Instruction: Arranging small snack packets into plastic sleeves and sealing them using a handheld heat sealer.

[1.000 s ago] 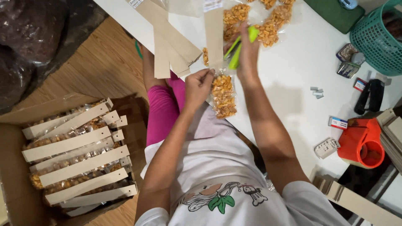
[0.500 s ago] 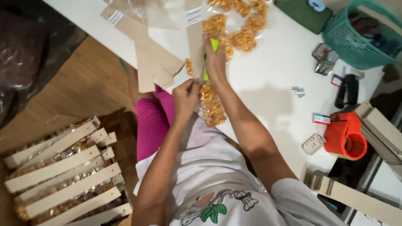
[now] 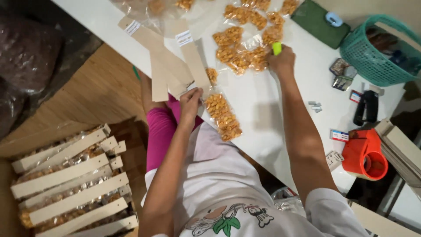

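Observation:
A clear packet of orange-brown snacks (image 3: 223, 116) lies on the white table (image 3: 263, 118) near its edge. My left hand (image 3: 191, 100) pinches the packet's upper end, where a tan cardboard strip (image 3: 193, 61) meets it. My right hand (image 3: 282, 58) is farther up the table, closed around a small yellow-green tool (image 3: 276, 47), resting beside a heap of filled snack packets (image 3: 245, 48). More tan cardboard strips (image 3: 153, 66) lie fanned to the left of my left hand.
A cardboard box (image 3: 70, 180) on the wooden floor at lower left holds several finished packets with card headers. On the right stand a teal basket (image 3: 377, 48), a green pad (image 3: 318, 19), a black stapler (image 3: 364, 107) and an orange tape dispenser (image 3: 364, 156).
My right hand has moved away from the packet to the heap of packets farther up the table, still holding the green tool. My left hand stays on the packet's top end.

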